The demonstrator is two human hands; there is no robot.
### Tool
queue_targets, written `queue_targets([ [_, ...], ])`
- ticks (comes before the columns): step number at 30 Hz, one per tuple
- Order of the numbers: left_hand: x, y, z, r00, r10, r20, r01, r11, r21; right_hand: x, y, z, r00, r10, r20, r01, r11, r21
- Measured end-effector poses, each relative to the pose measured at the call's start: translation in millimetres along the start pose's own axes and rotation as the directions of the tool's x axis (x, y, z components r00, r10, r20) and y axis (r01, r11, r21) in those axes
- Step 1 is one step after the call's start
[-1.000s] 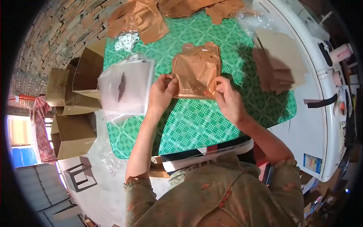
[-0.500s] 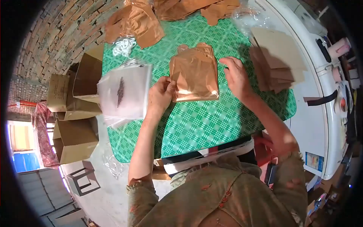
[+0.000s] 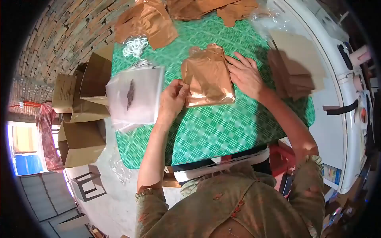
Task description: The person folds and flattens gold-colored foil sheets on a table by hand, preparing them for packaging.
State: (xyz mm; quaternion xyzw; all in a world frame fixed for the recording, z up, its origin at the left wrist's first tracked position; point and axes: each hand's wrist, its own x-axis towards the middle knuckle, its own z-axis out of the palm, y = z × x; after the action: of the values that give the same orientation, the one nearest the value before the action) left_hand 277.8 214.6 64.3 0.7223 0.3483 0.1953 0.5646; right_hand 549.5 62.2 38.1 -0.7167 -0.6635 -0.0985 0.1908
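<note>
A glossy copper-brown folded bundle, seemingly cloth in clear plastic, lies on the green checked tabletop. Its top edge is uneven, with small lobes sticking up. At the lower left edge, my left hand pinches the bundle between thumb and fingers. My right hand rests along the right edge, fingers stretched out and apart, the fingertips touching the upper right side. Just left of my left hand is a stack of clear plastic bags with a dark printed mark.
Brown cloth pieces and white cord loops lie at the far side. Tan cardboard sheets are stacked at the right, beside a white appliance. Open cardboard boxes stand on the floor at left, near a brick wall.
My right hand has come down and inward from beside the bundle, its fingers now spread against the right edge. My left hand keeps its pinch. The whole view has shifted slightly.
</note>
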Motion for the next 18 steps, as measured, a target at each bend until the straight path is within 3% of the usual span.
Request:
queue_targets([
  [5, -8, 0, 0, 0.999, -0.048, -0.023, 0.047, 0.997, -0.058, 3, -5, 2, 0.998, -0.033, 0.052, 0.036, 0.998, -0.047],
  [8, -21, -8, -5, 1.000, 0.016, 0.014, -0.013, 0.988, -0.154, 4, -13, -1, 0.994, -0.063, 0.092, 0.068, 0.996, -0.054],
  [11, -44, -11, -10, 0.996, -0.090, -0.011, 0.089, 0.995, -0.052, 3, -26, -4, 0.985, -0.117, 0.123, 0.118, 0.993, -0.002],
  [15, -84, -5, -12, 0.995, -0.104, -0.004, 0.104, 0.993, -0.062, -5, -47, -11, 0.967, -0.172, 0.189, 0.166, 0.985, 0.051],
  [16, -92, 4, -16, 0.981, -0.191, 0.022, 0.192, 0.978, -0.081, -8, -51, -12, 0.964, -0.178, 0.198, 0.170, 0.984, 0.056],
  [18, -101, 6, -15, 0.984, -0.178, -0.034, 0.177, 0.984, -0.028, -12, -56, -13, 0.961, -0.188, 0.201, 0.180, 0.982, 0.061],
])
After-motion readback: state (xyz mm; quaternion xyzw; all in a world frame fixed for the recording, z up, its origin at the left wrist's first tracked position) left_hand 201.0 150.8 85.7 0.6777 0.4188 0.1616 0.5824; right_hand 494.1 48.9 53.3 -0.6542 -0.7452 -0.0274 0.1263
